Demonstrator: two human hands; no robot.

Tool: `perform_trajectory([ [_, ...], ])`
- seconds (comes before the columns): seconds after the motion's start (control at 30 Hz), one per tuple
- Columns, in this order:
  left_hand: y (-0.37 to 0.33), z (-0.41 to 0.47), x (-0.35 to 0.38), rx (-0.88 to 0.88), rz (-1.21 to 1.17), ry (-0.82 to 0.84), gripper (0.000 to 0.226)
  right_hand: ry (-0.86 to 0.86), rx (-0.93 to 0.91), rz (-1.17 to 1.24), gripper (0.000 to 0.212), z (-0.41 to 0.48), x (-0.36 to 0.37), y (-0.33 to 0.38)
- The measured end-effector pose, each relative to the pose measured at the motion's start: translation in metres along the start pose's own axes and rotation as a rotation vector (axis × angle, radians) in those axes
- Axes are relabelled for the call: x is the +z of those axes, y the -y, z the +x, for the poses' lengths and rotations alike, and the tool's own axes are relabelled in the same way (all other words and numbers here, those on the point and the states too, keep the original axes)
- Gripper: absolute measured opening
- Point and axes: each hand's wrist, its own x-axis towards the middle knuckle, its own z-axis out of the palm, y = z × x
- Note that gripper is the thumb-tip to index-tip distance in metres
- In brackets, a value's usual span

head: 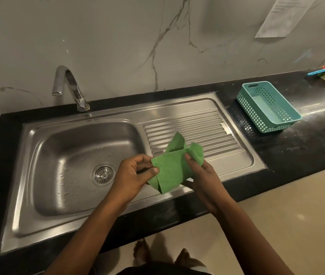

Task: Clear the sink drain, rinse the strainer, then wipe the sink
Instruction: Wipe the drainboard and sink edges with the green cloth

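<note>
both hands, left hand (133, 173) and right hand (198, 175), pinch the loosely folded green cloth (171, 167), which could unfold and wipe the wet sink (44, 171) patchily.

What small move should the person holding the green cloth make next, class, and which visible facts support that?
Probably lower the green cloth into the sink basin and start wiping. Both the left hand and the right hand hold it folded above the basin's right rim, the strainer sits in the drain, and water droplets dot the steel. The tap appears off.
</note>
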Motion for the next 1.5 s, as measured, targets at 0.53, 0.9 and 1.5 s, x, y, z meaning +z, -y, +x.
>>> perform_trajectory([
  [0.53,-0.013,-0.005,0.071,-0.079,0.044,0.015,0.039,0.135,-0.170,-0.137,0.030,0.001,-0.073,0.032],
  [0.9,-0.031,0.000,0.186,0.130,0.086,-0.097,0.026,0.081,0.001,0.009,0.056,-0.007,-0.164,0.052],
  [1.5,-0.052,0.029,0.313,0.486,0.713,-0.071,0.015,-0.289,-0.249,-0.415,0.024,0.005,-0.243,0.087],
])
